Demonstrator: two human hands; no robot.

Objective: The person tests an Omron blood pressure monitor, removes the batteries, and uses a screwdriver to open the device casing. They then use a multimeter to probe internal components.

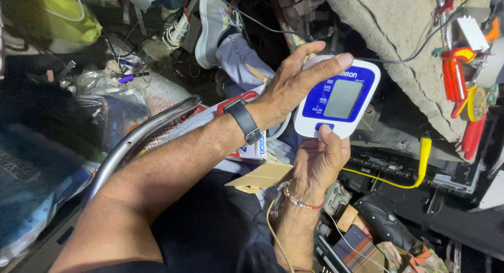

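A person's two hands grip a white blood-pressure monitor [336, 97] with a blue face and a blank grey screen, held up at the centre of a cluttered workspace. The left hand [296, 84], a black watch [243, 119] on its wrist, clasps the monitor's far edge with fingers stretched across the top; the right hand [318, 160], wearing a beaded bracelet [299, 201], grasps the near edge, thumb on the blue button. A tan cardboard scrap [260, 177] lies below, a yellow-green bag [65, 18] far left, and red-handled tools [462, 89] at right.
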